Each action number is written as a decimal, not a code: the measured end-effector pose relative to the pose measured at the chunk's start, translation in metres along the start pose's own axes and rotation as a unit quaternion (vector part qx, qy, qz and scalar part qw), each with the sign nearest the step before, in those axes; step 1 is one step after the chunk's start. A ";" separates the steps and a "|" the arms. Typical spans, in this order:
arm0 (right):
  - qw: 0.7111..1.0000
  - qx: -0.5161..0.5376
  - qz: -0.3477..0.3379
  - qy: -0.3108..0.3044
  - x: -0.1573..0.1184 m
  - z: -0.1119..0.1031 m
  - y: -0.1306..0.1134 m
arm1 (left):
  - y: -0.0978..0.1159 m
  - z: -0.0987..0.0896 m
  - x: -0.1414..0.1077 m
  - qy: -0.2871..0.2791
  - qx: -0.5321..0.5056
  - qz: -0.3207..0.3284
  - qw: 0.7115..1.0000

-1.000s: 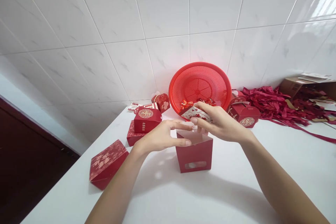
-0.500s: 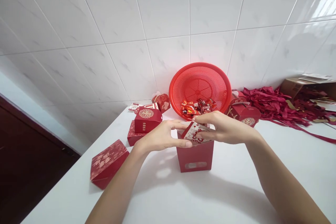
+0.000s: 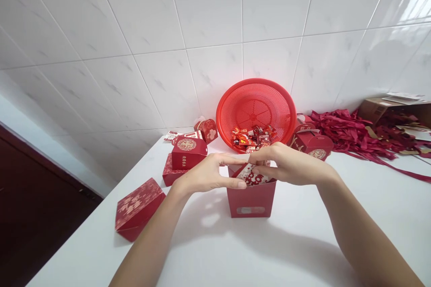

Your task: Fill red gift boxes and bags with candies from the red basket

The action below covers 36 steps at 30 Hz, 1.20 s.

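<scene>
A red paper gift box point(image 3: 251, 200) with a small oval window stands upright on the white table, its top open. My left hand point(image 3: 215, 174) is closed on the box's upper rim, its thumb at the front edge and the fingers reaching across the top. My right hand point(image 3: 281, 165) pinches a white packet printed in red point(image 3: 253, 176), its thumb against the packet. The packet sits tilted, mostly down in the box's mouth. Some of the right fingers are hidden behind the packet and the box rim.
A red plastic basket point(image 3: 232, 98) leans on the tiled wall with wrapped candies point(image 3: 254, 136) in it. Other red boxes point(image 3: 139, 208) lie at left, and one point(image 3: 311, 143) stands at right. Dark red ribbons point(image 3: 343, 134) and a cardboard box point(image 3: 377, 110) are farther right.
The white and red packet has gone lower into the gift box, with my right hand still on it. My left hand has stayed at the rim.
</scene>
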State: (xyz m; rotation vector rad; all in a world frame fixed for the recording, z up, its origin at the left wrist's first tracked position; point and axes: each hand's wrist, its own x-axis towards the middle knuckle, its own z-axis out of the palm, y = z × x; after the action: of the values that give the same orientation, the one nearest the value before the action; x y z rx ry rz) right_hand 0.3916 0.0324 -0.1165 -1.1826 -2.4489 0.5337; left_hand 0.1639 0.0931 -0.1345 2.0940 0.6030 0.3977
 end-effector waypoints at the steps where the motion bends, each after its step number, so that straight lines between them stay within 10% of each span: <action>1: 1.000 -0.007 0.000 -0.006 0.001 0.001 0.000 | 0.000 0.000 0.000 -0.001 -0.002 0.002 1.000; 17: 0.999 -0.035 -0.020 -0.014 -0.003 0.002 -0.007 | -0.004 0.001 0.001 -0.019 -0.007 0.029 0.999; 29: 0.988 -0.081 0.043 0.125 -0.018 -0.016 0.010 | -0.019 0.004 0.005 0.035 0.092 0.036 0.994; 36: 0.992 -0.079 0.071 0.075 -0.015 -0.014 0.020 | -0.028 0.005 0.010 0.076 0.146 0.010 0.986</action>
State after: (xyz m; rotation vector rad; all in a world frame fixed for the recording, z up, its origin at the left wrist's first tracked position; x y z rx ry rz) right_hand 0.4197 0.0344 -0.1164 -1.4155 -2.3259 0.2825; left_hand 0.1671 0.1086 -0.1605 2.3652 0.7685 0.5092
